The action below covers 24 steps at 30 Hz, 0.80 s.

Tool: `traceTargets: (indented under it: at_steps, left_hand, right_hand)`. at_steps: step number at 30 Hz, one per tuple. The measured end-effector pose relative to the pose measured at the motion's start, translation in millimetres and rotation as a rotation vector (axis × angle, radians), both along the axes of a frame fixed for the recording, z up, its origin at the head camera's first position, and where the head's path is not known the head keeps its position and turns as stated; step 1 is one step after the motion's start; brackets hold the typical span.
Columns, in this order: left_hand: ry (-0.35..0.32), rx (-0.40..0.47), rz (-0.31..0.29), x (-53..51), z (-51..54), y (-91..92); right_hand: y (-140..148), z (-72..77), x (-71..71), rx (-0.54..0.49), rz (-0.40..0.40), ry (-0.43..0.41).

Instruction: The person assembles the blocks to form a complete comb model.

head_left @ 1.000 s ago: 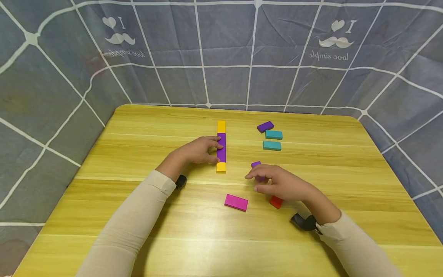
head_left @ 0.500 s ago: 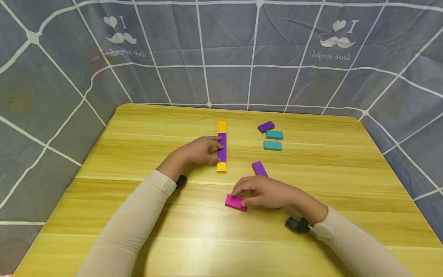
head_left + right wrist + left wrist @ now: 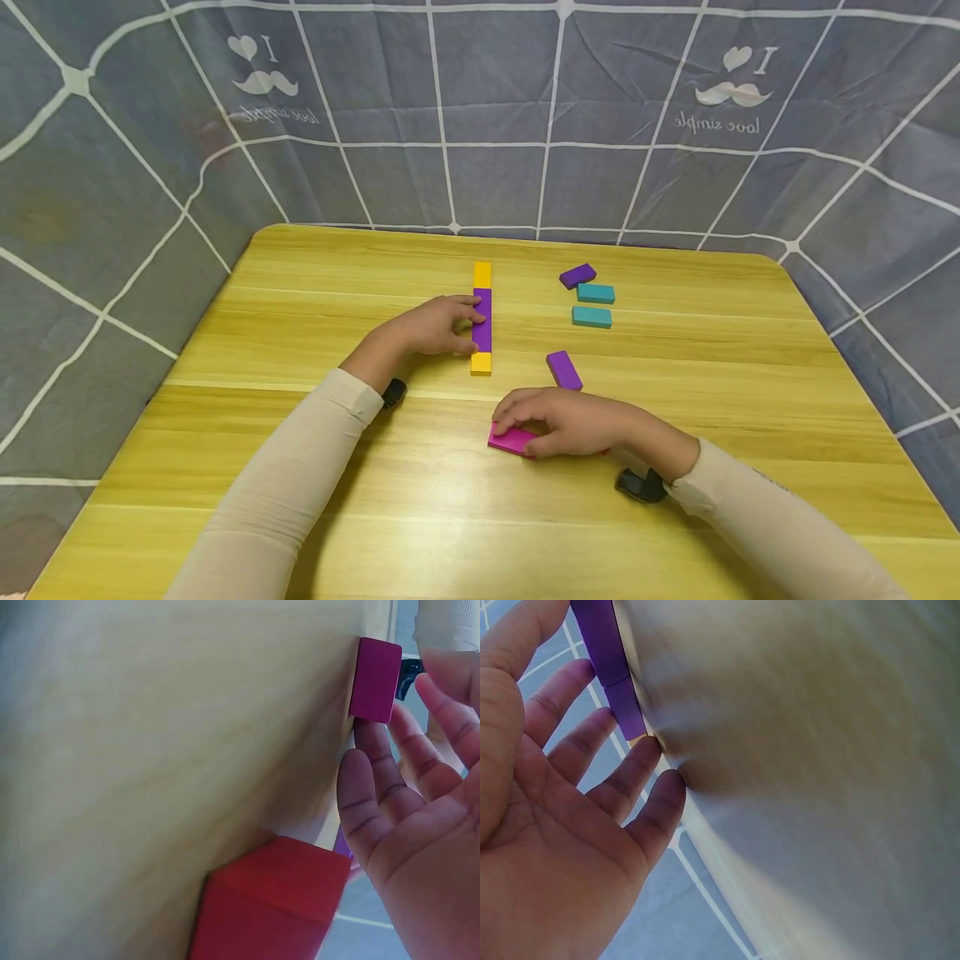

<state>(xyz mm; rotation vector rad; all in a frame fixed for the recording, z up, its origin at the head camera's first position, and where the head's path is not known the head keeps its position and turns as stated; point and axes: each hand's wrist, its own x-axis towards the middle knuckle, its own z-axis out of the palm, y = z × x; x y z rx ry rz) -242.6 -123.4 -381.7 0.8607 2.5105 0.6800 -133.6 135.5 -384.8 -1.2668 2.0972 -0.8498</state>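
Head view puts your left hand [image 3: 431, 325], fingers relaxed, against the yellow-and-purple row of rectangular blocks [image 3: 486, 330] and your right hand [image 3: 566, 422] over the magenta rectangular block [image 3: 507, 442] on the tabletop [image 3: 375, 500], its grip impossible to tell, and an off-centre pinch could skid the block.

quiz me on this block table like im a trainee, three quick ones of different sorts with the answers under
1. True or false: the straight row of rectangular blocks touched by the left hand has a red rectangular block at each end.
2. Fill in the colour: the right hand touches a ____ rectangular block.
3. How many teal rectangular blocks lie on the wood-grain tabletop?

Key
1. False: the yellow rectangular blocks are at the ends, with purple between them.
2. Pink.
3. Two.
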Motion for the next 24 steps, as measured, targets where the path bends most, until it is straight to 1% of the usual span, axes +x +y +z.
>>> traceTargets:
  at_steps: [10, 17, 24]
  left_hand:
    - [-0.005, 0.001, -0.002, -0.8, 0.0, 0.1]
    - [-0.009, 0.000, 0.002, 0.0, 1.2, 1.3]
    - [-0.005, -0.005, 0.003, -0.1, 2.5, 1.4]
  right_hand:
    - [-2.4, -2.6, -1.8, 0.017, 0.053, 0.082]
    - [-2.9, -1.1, -1.8, 0.039, 0.055, 0.090]
    - [-2.1, -2.5, -2.9, 0.010, 0.061, 0.137]
